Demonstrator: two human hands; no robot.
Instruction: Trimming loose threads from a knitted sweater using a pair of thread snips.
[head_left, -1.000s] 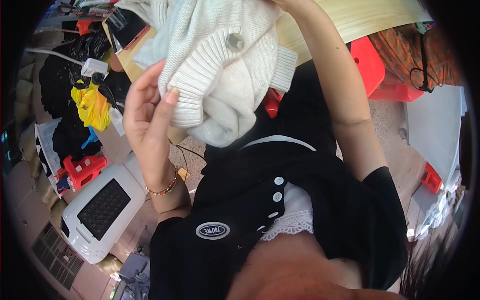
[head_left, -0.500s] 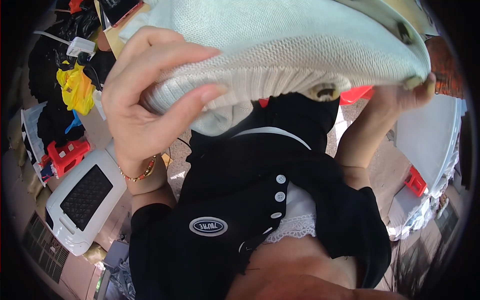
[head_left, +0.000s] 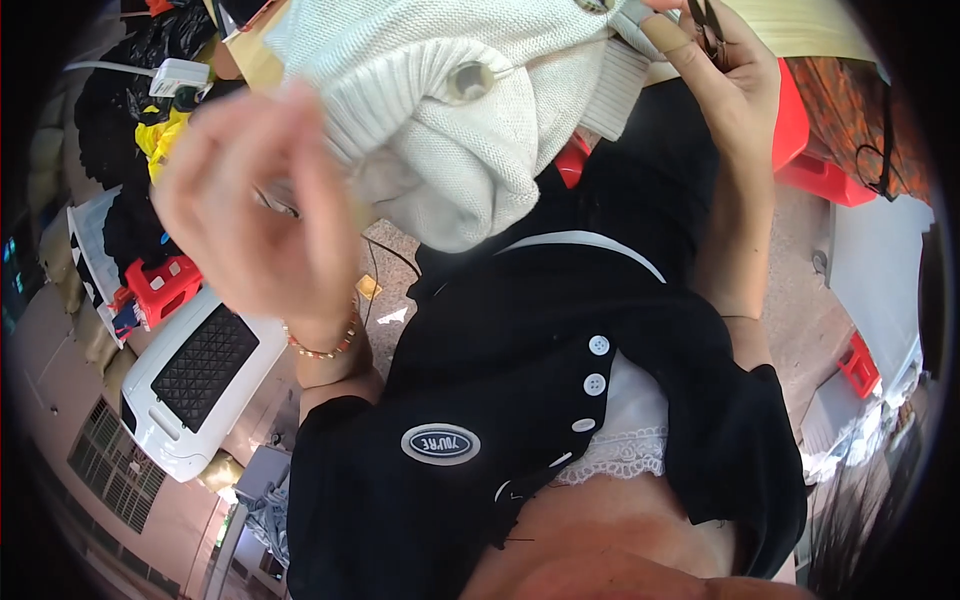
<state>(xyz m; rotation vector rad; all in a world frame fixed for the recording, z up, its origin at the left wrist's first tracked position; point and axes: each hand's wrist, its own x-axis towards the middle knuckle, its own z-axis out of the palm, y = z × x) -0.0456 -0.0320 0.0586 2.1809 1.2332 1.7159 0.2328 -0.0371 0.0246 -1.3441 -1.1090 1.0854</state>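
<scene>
As the knitwear's edge [head_left: 470,212] droops, left hand [head_left: 265,195] and right hand [head_left: 738,78] diverge.

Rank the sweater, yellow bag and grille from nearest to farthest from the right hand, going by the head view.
From the right hand:
1. Sweater, right beside it, to the left.
2. Yellow bag, far left, partly hidden.
3. Grille, lower left.
</scene>
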